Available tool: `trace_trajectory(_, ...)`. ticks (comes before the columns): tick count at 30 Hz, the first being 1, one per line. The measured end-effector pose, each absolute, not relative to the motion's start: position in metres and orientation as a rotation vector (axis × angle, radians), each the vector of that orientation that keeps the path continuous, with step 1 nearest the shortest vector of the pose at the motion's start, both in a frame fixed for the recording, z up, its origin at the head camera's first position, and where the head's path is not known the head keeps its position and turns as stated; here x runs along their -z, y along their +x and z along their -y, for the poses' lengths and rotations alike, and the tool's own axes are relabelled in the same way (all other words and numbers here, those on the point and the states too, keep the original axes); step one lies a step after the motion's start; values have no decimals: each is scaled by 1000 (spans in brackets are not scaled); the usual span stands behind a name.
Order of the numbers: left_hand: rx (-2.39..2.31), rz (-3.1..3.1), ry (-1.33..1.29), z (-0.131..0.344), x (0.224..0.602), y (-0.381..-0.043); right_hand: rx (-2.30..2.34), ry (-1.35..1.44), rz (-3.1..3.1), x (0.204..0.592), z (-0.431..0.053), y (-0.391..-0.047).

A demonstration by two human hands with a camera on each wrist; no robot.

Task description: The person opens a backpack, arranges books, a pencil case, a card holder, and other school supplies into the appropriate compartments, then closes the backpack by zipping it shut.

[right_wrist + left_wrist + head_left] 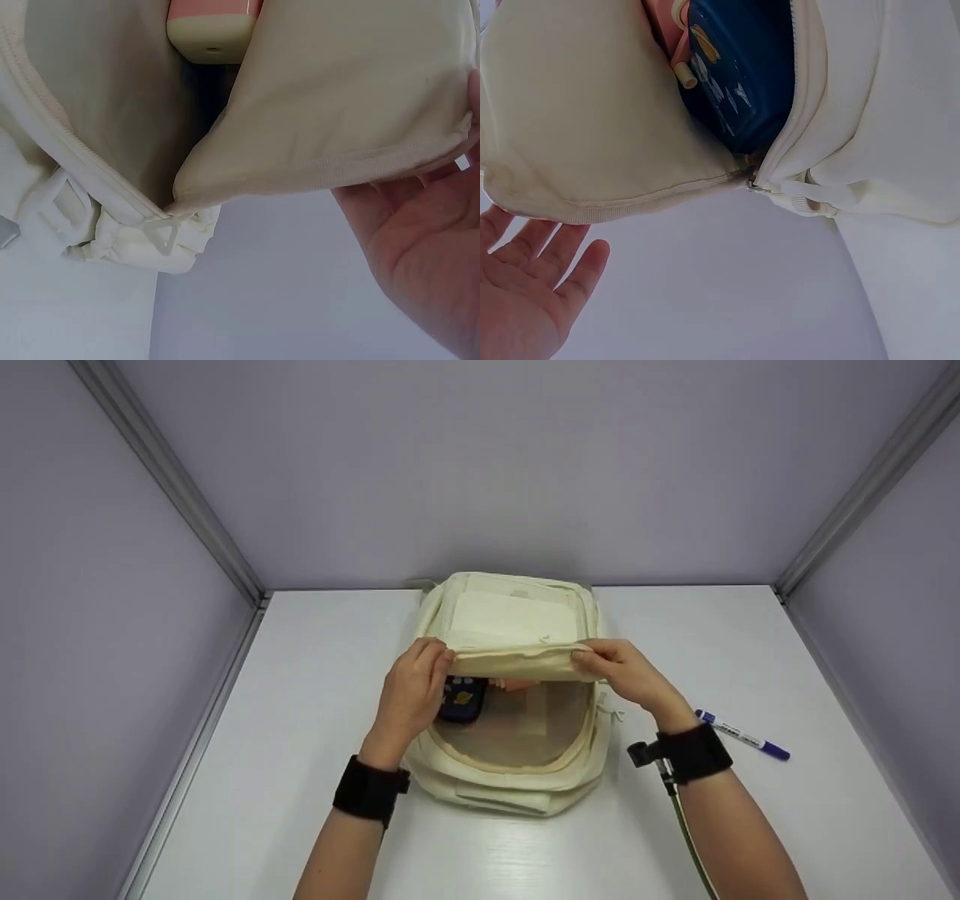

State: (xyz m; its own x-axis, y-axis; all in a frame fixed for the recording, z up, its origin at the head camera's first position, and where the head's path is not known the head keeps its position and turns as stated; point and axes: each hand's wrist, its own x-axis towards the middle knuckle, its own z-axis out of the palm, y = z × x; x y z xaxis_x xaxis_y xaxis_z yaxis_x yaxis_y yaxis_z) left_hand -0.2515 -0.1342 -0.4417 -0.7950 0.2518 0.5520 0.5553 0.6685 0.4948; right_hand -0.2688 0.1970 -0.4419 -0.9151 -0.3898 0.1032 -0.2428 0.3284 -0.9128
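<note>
A cream backpack lies on the table, its front flap folded up and back from the main compartment. My left hand holds the flap's edge at its left corner. At the opposite corner, my right hand pinches the same edge, thumb on top. Inside the bag, a dark blue case with a planet pattern sits on the left. Beside it is a pink-orange object, mostly hidden under the flap. In the right wrist view, a pink and cream item shows in the opening.
A blue-capped marker lies on the white table to the right, near my right wrist. White zipper pulls hang at the bag's right side. Grey panels close in the table at the back and both sides.
</note>
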Motion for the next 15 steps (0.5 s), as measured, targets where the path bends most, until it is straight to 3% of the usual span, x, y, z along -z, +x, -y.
trace_trajectory(8,1235,2607,-704,143,451,-245,1406,-791,-2364,449,-202,-251)
trace_trajectory(15,1087,2794,-706,151,476,-234,1235,-849,-2317,460,-202,-237)
